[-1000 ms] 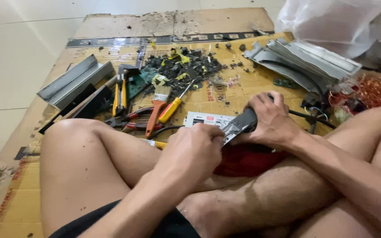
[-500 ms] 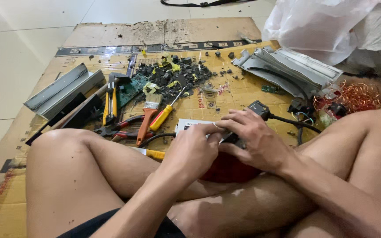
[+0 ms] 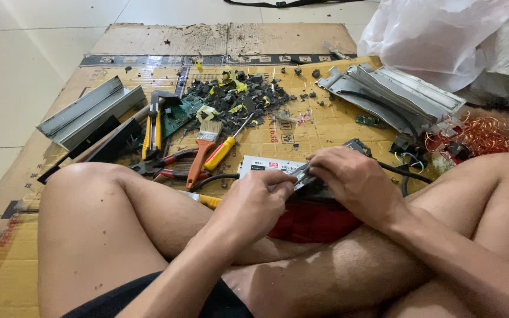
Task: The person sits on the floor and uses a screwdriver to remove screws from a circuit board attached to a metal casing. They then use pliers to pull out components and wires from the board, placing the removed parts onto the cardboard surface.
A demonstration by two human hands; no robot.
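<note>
Crossed bare legs nearest, red cloth (image 3: 310, 221) across lap. Left hand (image 3: 254, 203) curled, fingertips pinching one end of small grey electronic part (image 3: 306, 181) held over lap; right hand (image 3: 357, 179) clamped over other end, fingers folded down. Since a second ago: part lowered from raised and tilted to flat between both hands, hands closed in tighter, so grip now firmer for prying. Beyond: white labelled box (image 3: 266, 166), black cable (image 3: 399, 171), orange-handled brush (image 3: 201, 150), screwdriver (image 3: 228, 146), pliers (image 3: 166, 165), black debris pile (image 3: 240, 97), metal casings (image 3: 393, 91), copper wire tangle (image 3: 490, 132), cardboard (image 3: 219, 38).

Right hand (image 3: 357, 182) now flat over device (image 3: 307, 184)
</note>
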